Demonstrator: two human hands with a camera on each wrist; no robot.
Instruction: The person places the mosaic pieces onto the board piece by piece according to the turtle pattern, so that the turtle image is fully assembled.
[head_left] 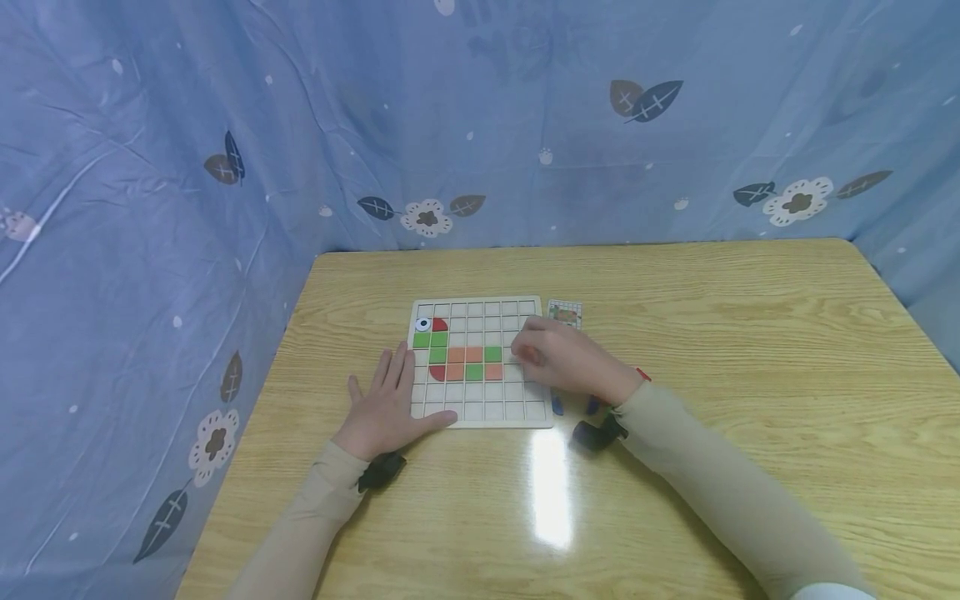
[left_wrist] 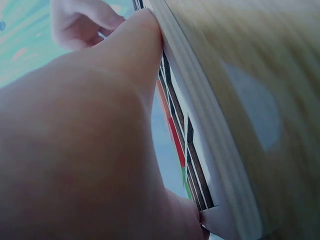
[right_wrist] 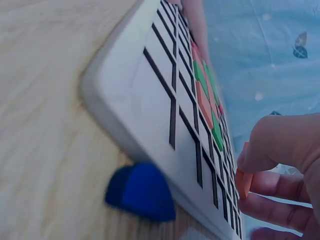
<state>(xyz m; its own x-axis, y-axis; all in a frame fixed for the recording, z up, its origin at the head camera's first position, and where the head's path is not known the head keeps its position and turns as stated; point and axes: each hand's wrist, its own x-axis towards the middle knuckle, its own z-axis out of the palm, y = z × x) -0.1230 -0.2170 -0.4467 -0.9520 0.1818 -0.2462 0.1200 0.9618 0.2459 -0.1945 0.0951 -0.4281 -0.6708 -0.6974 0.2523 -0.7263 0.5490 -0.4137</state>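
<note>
A white grid board (head_left: pixel 483 410) lies on the table, bearing green, orange and red tiles and a round eye tile (head_left: pixel 423 324) at its upper left. My left hand (head_left: pixel 381 415) rests with fingers spread on the board's left edge, its thumb along the front edge. Over the board's right part, my right hand (head_left: pixel 566 357) pinches an orange tile, seen in the right wrist view as an orange piece (right_wrist: pixel 243 184) between thumb and fingers. In the left wrist view my left hand (left_wrist: pixel 95 130) lies against the board's side (left_wrist: pixel 210 125).
A small picture card (head_left: pixel 566 312) lies beyond my right hand, beside the board's upper right corner. Blue pieces (head_left: pixel 557 406) lie near the board's lower right, one a rounded blue piece (right_wrist: pixel 141 192). A blue curtain (head_left: pixel 510 125) hangs behind the table and at its left.
</note>
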